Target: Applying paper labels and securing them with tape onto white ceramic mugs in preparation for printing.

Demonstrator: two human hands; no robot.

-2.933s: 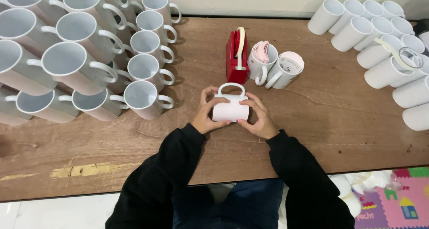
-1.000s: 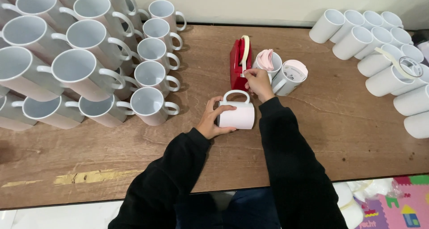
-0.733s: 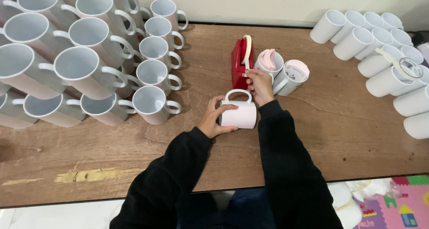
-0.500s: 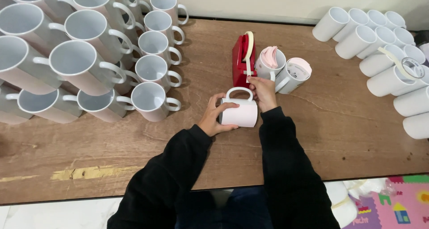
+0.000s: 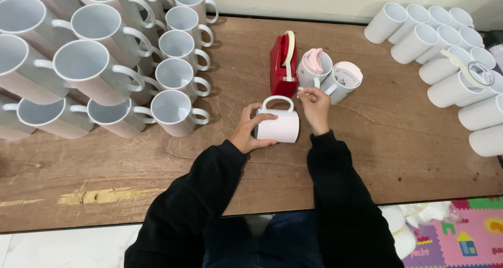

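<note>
Brown and worn, the wooden bench (image 5: pixel 157 163) carries rows of white mugs stacked at the left (image 5: pixel 84 69) and more white mugs lying on their sides at the right (image 5: pixel 450 53). Near the middle lies a white mug wrapped in pale paper (image 5: pixel 279 126), on its side with its long axis running left to right and its handle pointing away from the person. The left hand (image 5: pixel 250 131) cups its left end, fingers curled over the body. The right hand (image 5: pixel 314 107) hovers just beyond the mug's right end, its grip pressed together at the fingertips (image 5: pixel 303 92), pinching what looks like a small strip of tape. Just beyond stand a red tape dispenser (image 5: pixel 283 64) and two mugs stuffed with rolled pink sheets (image 5: pixel 327 74).
</note>
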